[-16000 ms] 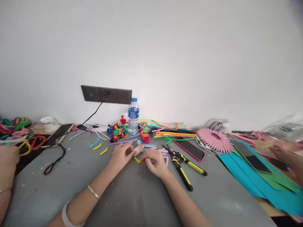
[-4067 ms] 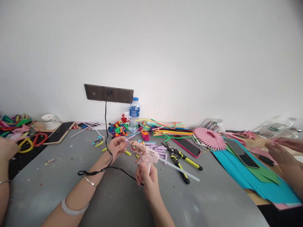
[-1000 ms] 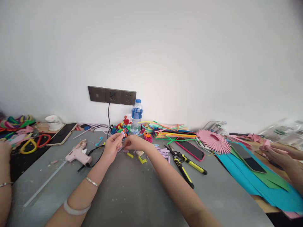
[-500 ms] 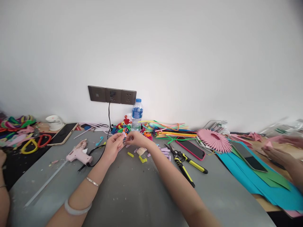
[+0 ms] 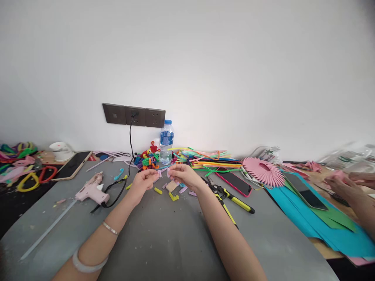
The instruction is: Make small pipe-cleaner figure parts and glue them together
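My left hand (image 5: 144, 185) pinches a small curled lilac pipe-cleaner piece (image 5: 159, 173) between thumb and fingertips. Opposite it, a little to the right, my right hand (image 5: 184, 175) is closed on another small lilac piece (image 5: 169, 171); the two pieces are apart. Both hands are raised above the grey table (image 5: 146, 242). Below them lie a beige piece (image 5: 171, 186), yellow-green pipe-cleaner bits (image 5: 173, 197) and a lilac bit (image 5: 183, 189). My right forearm partly covers the yellow-and-black pliers (image 5: 238, 201).
A pink glue gun (image 5: 92, 191) with its cord lies left. Behind stand a water bottle (image 5: 166, 142) and a pipe-cleaner bundle (image 5: 205, 158). Rightward are a phone (image 5: 234, 182), a pink folded-paper ring (image 5: 263, 171) and blue paper (image 5: 310, 222). Another person's hands (image 5: 345, 191) hold pink paper.
My right hand has moved from beside my left hand to the right, and a lilac piece now shows in its fingers. The view has shifted slightly. The other person's hands have moved.
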`<move>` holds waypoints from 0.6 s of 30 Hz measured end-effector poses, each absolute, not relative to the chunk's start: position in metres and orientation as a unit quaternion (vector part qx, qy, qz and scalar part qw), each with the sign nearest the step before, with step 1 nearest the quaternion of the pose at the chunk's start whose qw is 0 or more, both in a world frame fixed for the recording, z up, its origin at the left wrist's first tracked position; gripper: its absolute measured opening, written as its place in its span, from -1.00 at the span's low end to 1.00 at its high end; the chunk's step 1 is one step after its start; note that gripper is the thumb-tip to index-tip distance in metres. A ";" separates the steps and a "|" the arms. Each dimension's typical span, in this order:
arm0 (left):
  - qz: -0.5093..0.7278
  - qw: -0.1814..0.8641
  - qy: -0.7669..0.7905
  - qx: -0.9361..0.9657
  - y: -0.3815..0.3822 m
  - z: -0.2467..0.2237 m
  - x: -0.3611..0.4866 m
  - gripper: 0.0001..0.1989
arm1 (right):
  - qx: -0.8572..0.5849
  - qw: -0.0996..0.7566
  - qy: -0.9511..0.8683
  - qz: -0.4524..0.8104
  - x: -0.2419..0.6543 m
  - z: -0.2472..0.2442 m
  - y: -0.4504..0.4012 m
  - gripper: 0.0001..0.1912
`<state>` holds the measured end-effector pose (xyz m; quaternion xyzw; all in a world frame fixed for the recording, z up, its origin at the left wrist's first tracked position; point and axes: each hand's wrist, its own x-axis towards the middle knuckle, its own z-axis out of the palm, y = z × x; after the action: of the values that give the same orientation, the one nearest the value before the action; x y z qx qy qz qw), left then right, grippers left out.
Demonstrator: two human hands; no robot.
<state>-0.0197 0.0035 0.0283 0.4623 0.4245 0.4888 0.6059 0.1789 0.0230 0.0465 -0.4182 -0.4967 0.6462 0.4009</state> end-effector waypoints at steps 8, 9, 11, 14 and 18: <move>0.451 0.608 0.434 0.488 0.002 0.026 -0.017 -0.58 | -0.379 0.433 -0.463 0.675 0.172 0.035 0.013 -0.68; 0.449 0.608 0.436 0.488 0.001 0.027 -0.017 -0.58 | -0.379 0.439 -0.469 0.666 0.171 0.033 0.014 -0.69; 0.445 0.608 0.439 0.488 0.000 0.028 -0.016 -0.58 | -0.377 0.449 -0.481 0.652 0.170 0.029 0.014 -0.70; 0.446 0.608 0.438 0.489 -0.002 0.029 -0.015 -0.57 | -0.368 0.453 -0.497 0.643 0.169 0.025 0.015 -0.71; 0.449 0.608 0.434 0.490 -0.001 0.027 -0.016 -0.59 | -0.369 0.446 -0.503 0.642 0.169 0.025 0.014 -0.72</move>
<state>-0.0159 -0.0008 0.0266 0.4897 0.4343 0.4489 0.6083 0.1691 0.0141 0.0253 -0.3687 -0.5033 0.6418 0.4460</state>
